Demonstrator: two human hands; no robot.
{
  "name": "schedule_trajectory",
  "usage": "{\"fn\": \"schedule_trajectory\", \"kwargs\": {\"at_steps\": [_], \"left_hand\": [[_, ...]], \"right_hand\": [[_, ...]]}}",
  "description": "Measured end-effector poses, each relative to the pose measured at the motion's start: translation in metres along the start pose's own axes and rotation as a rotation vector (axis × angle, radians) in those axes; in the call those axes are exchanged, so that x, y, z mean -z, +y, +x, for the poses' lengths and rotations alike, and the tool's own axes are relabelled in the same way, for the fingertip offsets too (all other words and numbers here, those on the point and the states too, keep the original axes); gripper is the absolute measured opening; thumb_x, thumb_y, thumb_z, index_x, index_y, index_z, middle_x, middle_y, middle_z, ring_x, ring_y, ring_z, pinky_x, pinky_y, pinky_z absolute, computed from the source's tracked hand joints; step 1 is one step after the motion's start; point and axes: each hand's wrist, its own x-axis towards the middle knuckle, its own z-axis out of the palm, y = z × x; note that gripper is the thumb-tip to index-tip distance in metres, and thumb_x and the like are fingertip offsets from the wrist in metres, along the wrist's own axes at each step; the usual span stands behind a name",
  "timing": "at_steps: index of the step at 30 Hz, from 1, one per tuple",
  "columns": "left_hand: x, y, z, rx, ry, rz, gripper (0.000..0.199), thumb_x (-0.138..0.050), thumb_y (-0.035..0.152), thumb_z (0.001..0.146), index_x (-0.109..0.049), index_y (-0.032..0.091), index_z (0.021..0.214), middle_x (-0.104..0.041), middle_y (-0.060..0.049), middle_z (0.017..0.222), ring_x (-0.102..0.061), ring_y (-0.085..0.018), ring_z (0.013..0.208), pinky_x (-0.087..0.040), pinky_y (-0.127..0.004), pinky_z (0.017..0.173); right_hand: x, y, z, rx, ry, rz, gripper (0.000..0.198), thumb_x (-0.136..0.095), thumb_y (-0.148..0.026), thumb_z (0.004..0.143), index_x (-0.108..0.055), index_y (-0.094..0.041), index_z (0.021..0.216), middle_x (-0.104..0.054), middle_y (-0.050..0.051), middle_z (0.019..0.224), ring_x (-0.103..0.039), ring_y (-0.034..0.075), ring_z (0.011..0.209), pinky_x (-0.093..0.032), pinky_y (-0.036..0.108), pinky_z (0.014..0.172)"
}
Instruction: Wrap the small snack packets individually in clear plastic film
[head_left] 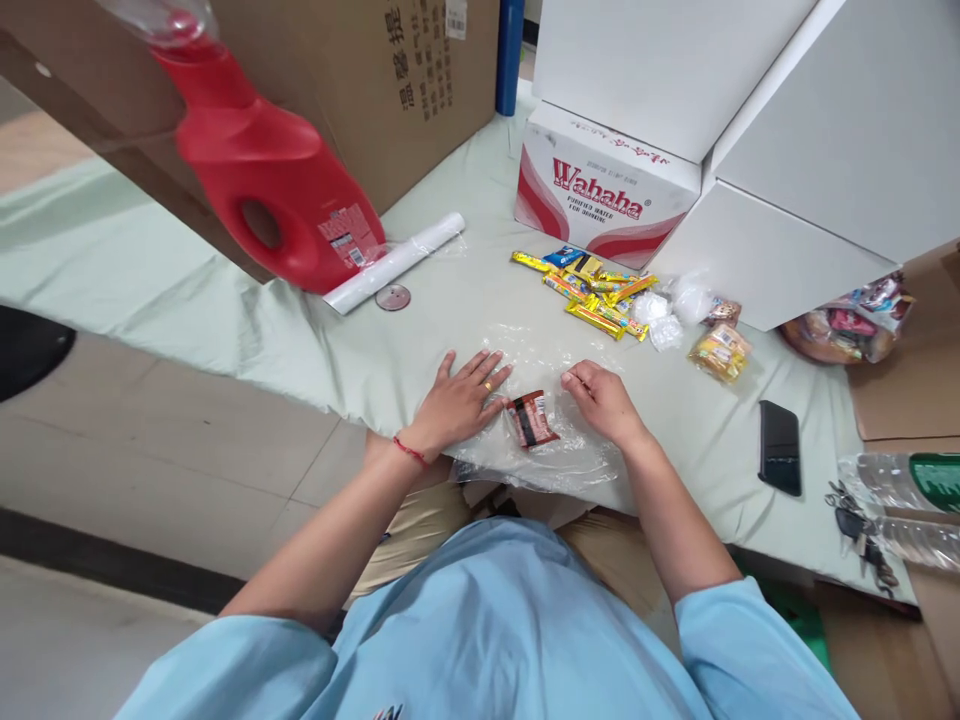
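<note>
The packet [533,419] is small, reddish brown and shiny, with a black band along its left part and pale print beside it. It lies on clear film [576,460] at the near edge of the tabletop [480,285], between the hands. Its long axis runs near to far, the far end tipped left. The left hand [463,402] is flat, fingers spread, on the film; the right hand's [600,400] fingers are curled closed, whether on film I cannot tell.
</note>
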Motion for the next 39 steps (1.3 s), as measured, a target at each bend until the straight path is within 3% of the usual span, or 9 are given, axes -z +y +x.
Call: {"fn": "schedule_trajectory", "kwargs": {"at_steps": [3,5,8,10,13,20,26,33,39], "left_hand": [[0.000,0.000,-0.001,-0.003,0.001,-0.004,0.058,-0.037,0.051,0.109,-0.042,0.031,0.163,-0.037,-0.009,0.173,-0.033,-0.030,0.161,-0.010,-0.067,0.131],[0.001,0.001,-0.001,-0.006,0.005,-0.009,0.057,-0.036,0.051,0.110,-0.042,0.031,0.163,-0.036,-0.009,0.173,-0.032,-0.029,0.161,-0.010,-0.067,0.131],[0.001,0.001,-0.002,-0.008,0.014,-0.015,0.057,-0.036,0.050,0.110,-0.042,0.031,0.163,-0.035,-0.008,0.173,-0.032,-0.029,0.161,-0.010,-0.066,0.131],[0.001,0.001,-0.002,-0.008,0.019,-0.020,0.056,-0.038,0.049,0.109,-0.042,0.031,0.163,-0.036,-0.008,0.173,-0.033,-0.029,0.161,-0.010,-0.066,0.131],[0.000,0.001,-0.002,-0.004,0.029,-0.027,0.056,-0.040,0.048,0.109,-0.044,0.032,0.162,-0.037,-0.008,0.173,-0.034,-0.030,0.160,-0.010,-0.066,0.131],[-0.003,-0.002,-0.002,-0.009,0.036,-0.028,0.056,-0.039,0.049,0.109,-0.044,0.031,0.161,-0.036,-0.008,0.173,-0.033,-0.028,0.161,-0.008,-0.064,0.132],[-0.002,-0.002,-0.002,-0.001,0.025,-0.032,0.057,-0.039,0.049,0.108,-0.043,0.031,0.162,-0.037,-0.008,0.173,-0.034,-0.028,0.161,-0.009,-0.064,0.132],[-0.001,-0.001,-0.001,0.014,0.008,-0.013,0.058,-0.038,0.051,0.109,-0.041,0.030,0.163,-0.034,-0.007,0.174,-0.033,-0.028,0.161,-0.010,-0.063,0.132],[0.001,-0.001,-0.006,0.023,0.076,-0.020,0.060,-0.044,0.044,0.107,-0.040,0.026,0.164,-0.029,-0.013,0.175,-0.032,-0.030,0.161,-0.019,-0.061,0.131]], "right_hand": [[-0.007,-0.011,-0.009,-0.011,-0.040,-0.024,0.036,-0.054,-0.052,0.104,-0.068,-0.022,0.118,-0.072,0.008,0.104,-0.065,0.024,0.097,-0.052,0.035,0.083],[-0.017,-0.020,-0.020,-0.020,-0.074,-0.113,0.052,-0.064,-0.055,0.098,-0.060,-0.023,0.139,-0.069,0.012,0.125,-0.062,0.031,0.113,-0.054,0.042,0.091],[-0.036,-0.035,-0.035,-0.024,-0.062,-0.278,0.074,-0.074,-0.057,0.092,-0.050,-0.022,0.152,-0.061,0.018,0.138,-0.054,0.039,0.124,-0.052,0.053,0.099],[-0.047,-0.040,-0.041,-0.023,-0.048,-0.357,0.077,-0.075,-0.057,0.091,-0.049,-0.021,0.153,-0.061,0.020,0.135,-0.054,0.040,0.120,-0.052,0.056,0.098],[-0.051,-0.035,-0.045,-0.067,-0.027,-0.441,0.064,-0.074,-0.053,0.093,-0.054,-0.023,0.147,-0.065,0.019,0.122,-0.056,0.039,0.112,-0.052,0.053,0.091],[-0.006,0.012,-0.042,-0.098,-0.073,-0.439,0.028,-0.070,-0.035,0.095,-0.072,-0.026,0.122,-0.071,0.013,0.111,-0.060,0.033,0.102,-0.050,0.047,0.092],[0.016,0.017,-0.023,0.008,0.042,-0.324,0.038,-0.066,-0.031,0.094,-0.071,-0.025,0.131,-0.070,0.014,0.123,-0.057,0.035,0.115,-0.049,0.052,0.101],[-0.015,0.005,0.000,0.032,-0.109,-0.337,0.039,-0.068,-0.021,0.091,-0.073,-0.025,0.130,-0.069,0.014,0.125,-0.054,0.037,0.121,-0.049,0.054,0.104],[-0.019,0.031,-0.031,0.071,0.032,-0.180,0.051,-0.065,-0.036,0.098,-0.059,-0.025,0.148,-0.061,0.016,0.138,-0.053,0.034,0.130,-0.047,0.056,0.114]]}}
